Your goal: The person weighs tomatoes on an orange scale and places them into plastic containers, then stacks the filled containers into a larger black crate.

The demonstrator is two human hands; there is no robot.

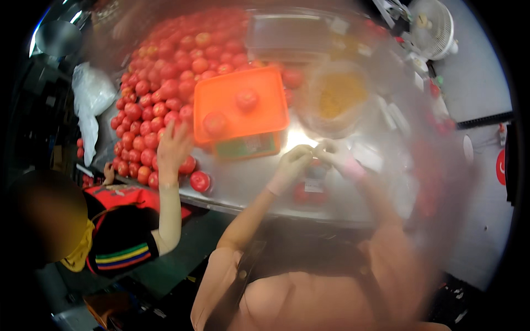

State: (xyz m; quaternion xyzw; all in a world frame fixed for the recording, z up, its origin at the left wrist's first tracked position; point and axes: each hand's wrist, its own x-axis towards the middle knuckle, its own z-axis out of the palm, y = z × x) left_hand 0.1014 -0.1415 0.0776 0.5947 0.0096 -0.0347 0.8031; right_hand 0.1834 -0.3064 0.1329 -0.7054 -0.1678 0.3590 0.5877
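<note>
My left hand [294,165] and my right hand [338,156], both in pale gloves, meet over the metal table. Their fingertips are pinched together close to each other; what lies between them is too small and blurred to make out. Just below the fingers is a see-through package [312,187] with red contents and a white label, partly covered by the hands. Beyond my left hand stands an orange scale [274,144] with a greenish display, bearing an orange tray [265,122]. Two tomatoes [247,100] sit in the tray.
A large heap of tomatoes [144,128] covers the table's left side, where a co-worker's hand [174,149] reaches in. One tomato [200,181] lies apart near the front edge. A round tub [342,95] with yellow contents, a clear bin [287,33] and a fan [433,27] stand beyond.
</note>
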